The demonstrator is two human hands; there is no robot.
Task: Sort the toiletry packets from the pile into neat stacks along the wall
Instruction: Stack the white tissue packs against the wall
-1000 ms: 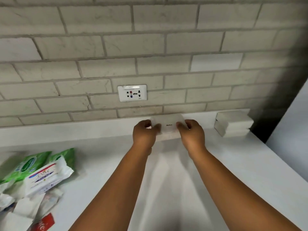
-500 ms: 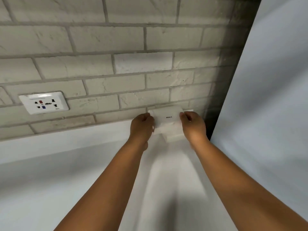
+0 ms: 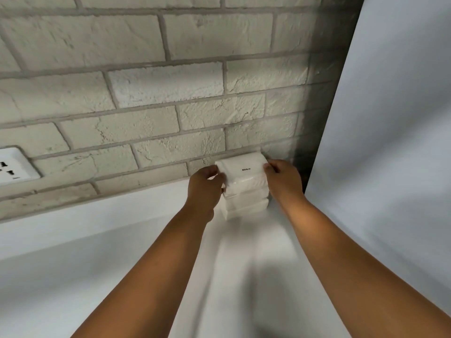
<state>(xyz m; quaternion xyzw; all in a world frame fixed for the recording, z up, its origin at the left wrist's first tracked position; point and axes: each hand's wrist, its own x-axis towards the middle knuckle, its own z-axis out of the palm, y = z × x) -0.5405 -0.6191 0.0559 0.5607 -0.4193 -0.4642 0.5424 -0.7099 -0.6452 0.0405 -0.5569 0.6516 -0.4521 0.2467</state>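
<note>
Item: white packet (image 3: 240,170), atop stack (image 3: 245,201) against wall (image 3: 146,93) | Grip: my left hand (image 3: 205,185) and right hand (image 3: 283,178) pinch its ends | Advice: I'd square edges, then release evenly.

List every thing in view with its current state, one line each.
top packet: held at both ends, on the stack
stack: upright against the brick wall, fairly neat
left hand: grips the packet's left end
right hand: grips the packet's right end
wall socket: nothing plugged in
</note>
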